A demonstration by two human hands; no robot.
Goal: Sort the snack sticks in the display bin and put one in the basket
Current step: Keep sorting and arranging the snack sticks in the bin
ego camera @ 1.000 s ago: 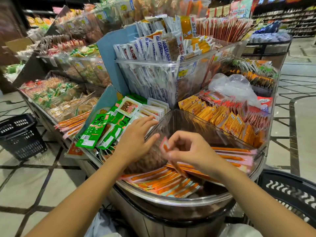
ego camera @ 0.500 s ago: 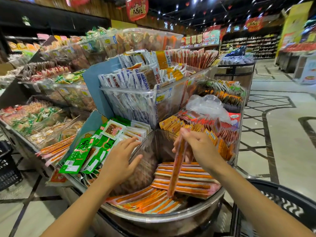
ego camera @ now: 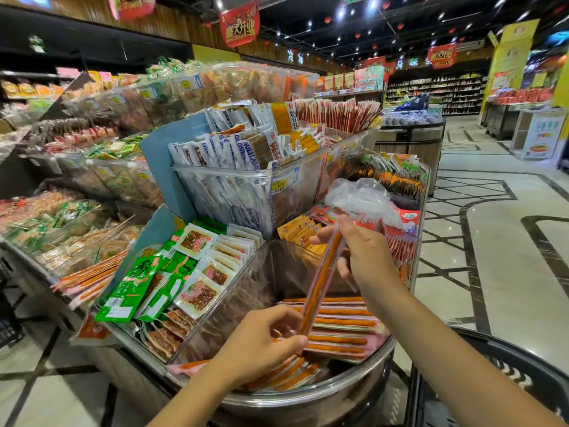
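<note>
- Looking down from the head camera: the right hand [ego camera: 366, 257] pinches one orange snack stick [ego camera: 321, 282] at its top end, thumb and fingers clamped on the wrapper.
- That stick hangs tilted, top far and right, bottom near and left, lifted above the round display bin [ego camera: 308, 396].
- The left hand [ego camera: 261, 340] sits at the stick's lower end with fingers curled; I cannot tell whether it actually grips the tip.
- Below the hands, a stack of snack sticks [ego camera: 341, 331] lies flat in the bin's near right part.
- Green packets [ego camera: 129, 288] fill the compartment to the left, beyond a clear divider [ego camera: 246, 303].
- The black basket [ego camera: 517, 377] stands at the near right, just beside the bin.
</note>
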